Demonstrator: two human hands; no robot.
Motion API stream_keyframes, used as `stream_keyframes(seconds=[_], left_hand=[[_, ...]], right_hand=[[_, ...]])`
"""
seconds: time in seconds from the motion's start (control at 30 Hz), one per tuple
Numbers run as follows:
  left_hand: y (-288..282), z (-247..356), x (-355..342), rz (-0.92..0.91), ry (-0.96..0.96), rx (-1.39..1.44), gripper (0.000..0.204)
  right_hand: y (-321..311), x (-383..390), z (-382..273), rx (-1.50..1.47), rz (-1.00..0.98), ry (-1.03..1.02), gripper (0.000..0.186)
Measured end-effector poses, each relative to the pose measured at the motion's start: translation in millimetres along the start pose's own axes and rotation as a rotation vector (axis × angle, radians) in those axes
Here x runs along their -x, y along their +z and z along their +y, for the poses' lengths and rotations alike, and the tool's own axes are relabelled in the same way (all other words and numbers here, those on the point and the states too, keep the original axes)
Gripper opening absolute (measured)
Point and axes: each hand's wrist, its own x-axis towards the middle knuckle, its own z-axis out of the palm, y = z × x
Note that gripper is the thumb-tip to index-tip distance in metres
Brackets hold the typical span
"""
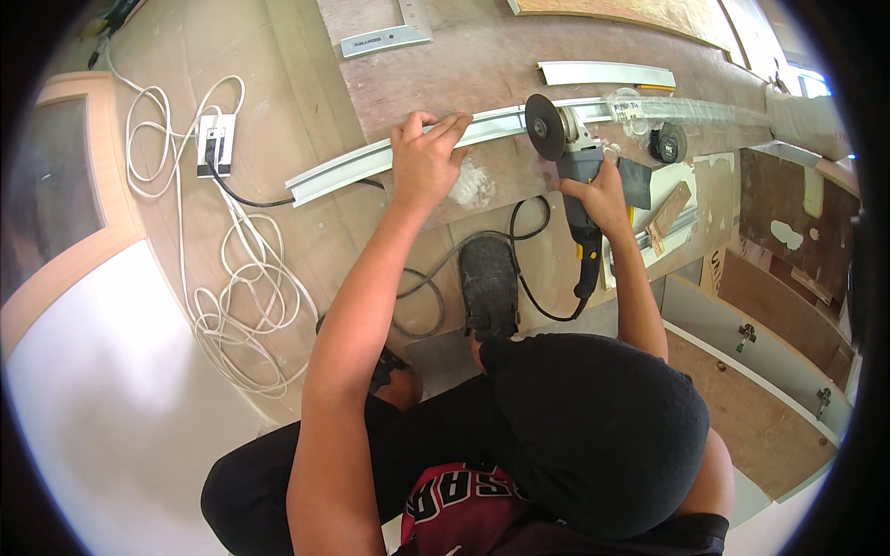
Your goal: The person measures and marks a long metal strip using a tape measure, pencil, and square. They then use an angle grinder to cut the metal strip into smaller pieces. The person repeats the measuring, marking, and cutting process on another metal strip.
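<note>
My left hand [426, 159] grips a long white metal channel [348, 170], its fingers curled over the far edge. The channel lies across a brown board, slanting up toward the right. In my right hand [601, 196] is a grey and black angle grinder [581, 233], held around its body near the head. Its dark cutting disc [545, 128] stands on edge at the channel, right of my left hand; I cannot tell whether it touches the metal. A patch of white dust [473, 183] lies on the board below the channel.
A power strip [216, 145] and tangled white cord [246, 287] lie left. The grinder's black cable [530, 289] loops past my shoe [489, 283]. A metal square [385, 40] lies at the far side. A shorter white strip [607, 73] and a tape measure [667, 144] are right.
</note>
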Motion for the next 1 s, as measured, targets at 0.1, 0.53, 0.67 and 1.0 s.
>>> stream_keyframes(seconds=[0.1,0.53,0.67,1.0], left_hand=[[2,2,-1,0.003,0.004,0.009,0.053],[-8,0,-2,-0.030,-0.023,0.066,0.050],[-13,3,-7,-0.035,-0.016,0.074,0.052],[-19,6,-23,-0.153,-0.014,0.173,0.056]], right_hand=[[-1,5,2,0.023,0.016,-0.003,0.061],[-22,11,-33,-0.124,0.026,-0.024,0.050],[-23,2,-35,-0.131,0.028,0.001,0.050],[-23,-14,-18,-0.105,0.007,0.011,0.053]])
